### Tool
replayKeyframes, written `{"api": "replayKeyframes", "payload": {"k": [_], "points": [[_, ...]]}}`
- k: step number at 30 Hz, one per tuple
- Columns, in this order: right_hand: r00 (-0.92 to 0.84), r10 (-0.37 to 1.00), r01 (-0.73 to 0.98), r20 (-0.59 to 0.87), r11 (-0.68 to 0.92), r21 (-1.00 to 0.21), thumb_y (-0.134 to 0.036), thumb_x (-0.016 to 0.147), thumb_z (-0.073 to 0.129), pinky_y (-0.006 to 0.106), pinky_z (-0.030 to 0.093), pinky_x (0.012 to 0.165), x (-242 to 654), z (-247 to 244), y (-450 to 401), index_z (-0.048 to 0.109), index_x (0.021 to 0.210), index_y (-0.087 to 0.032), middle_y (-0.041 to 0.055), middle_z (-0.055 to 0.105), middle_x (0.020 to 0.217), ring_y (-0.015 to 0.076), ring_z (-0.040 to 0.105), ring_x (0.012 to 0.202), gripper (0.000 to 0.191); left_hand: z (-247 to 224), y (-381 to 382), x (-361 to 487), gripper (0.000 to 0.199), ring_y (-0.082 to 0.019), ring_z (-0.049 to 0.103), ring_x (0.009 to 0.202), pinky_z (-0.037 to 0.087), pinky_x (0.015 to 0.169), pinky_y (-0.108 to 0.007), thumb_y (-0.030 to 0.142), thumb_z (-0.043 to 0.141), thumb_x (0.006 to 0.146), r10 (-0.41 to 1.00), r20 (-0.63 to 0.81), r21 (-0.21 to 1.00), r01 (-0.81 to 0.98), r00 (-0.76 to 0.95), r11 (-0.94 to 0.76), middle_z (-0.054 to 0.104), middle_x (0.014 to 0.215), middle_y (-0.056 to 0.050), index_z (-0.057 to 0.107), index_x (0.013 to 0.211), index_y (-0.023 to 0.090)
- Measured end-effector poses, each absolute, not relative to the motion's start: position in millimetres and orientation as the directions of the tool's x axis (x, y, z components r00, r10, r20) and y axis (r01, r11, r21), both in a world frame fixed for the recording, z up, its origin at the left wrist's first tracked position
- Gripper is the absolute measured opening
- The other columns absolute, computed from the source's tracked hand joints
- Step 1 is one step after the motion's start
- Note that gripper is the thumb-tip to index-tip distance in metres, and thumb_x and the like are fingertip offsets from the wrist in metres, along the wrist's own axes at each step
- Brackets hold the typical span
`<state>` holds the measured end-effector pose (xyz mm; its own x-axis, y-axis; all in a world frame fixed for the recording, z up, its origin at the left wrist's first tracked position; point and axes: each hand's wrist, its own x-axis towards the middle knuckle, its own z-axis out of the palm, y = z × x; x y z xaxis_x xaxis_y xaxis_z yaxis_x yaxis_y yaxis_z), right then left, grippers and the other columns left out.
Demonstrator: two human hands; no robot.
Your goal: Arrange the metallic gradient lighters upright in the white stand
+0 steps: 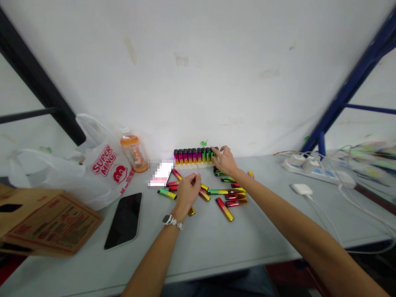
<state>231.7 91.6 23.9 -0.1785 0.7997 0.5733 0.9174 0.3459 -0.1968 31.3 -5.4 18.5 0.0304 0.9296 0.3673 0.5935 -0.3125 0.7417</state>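
Observation:
Several upright lighters (192, 156), purple-yellow at the left and green-yellow at the right, stand in a row in a white holder (187, 166) against the wall. My right hand (226, 161) is at the right end of that row, its fingers on the lighter tops there. My left hand (188, 190), with a watch (168, 219) on its wrist, is above the loose lighters, fingers curled together; what they hold, if anything, is hidden. Loose red-yellow lighters (225, 209) and green-yellow lighters (167, 194) lie scattered on the grey table around both hands.
At the left are a cardboard box (52, 222), a white plastic bag (102, 165), an orange bottle (135, 154), a black tablet (124, 220) and a blurred bright phone (161, 174). A power strip (321, 173) and a white charger (302, 189) with cables lie at the right.

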Motion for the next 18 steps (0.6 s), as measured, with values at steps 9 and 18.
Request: {"api": "replayKeyframes", "payload": {"k": [9,18], "points": [[-0.306,0.923,0.909,0.231,0.356,-0.215,-0.016,0.073,0.060,0.037,0.040,0.087,265,40,28,0.069,0.094,-0.019,0.0103,0.059,0.102,0.0258,0.056,0.098,0.023,14,-7,39,0.043,-0.013,0.048,0.054,0.033,0.056,-0.025,0.047,0.042,0.091,0.930,0.363,0.737,0.593,0.056,-0.323,0.052,0.053,0.001,0.051,0.060,0.020],[-0.357,0.929,0.921,0.091,0.367,-0.129,-0.034,0.076,0.070,0.042,0.034,0.090,267,39,24,0.074,0.084,-0.020,0.0130,0.068,0.101,0.0300,0.058,0.100,0.017,13,-10,43,0.044,-0.013,0.047,0.054,0.032,0.056,-0.024,0.047,0.039,0.092,0.934,0.349,0.734,0.598,0.073,-0.322,0.051,0.053,0.001,0.048,0.059,0.020]]}}
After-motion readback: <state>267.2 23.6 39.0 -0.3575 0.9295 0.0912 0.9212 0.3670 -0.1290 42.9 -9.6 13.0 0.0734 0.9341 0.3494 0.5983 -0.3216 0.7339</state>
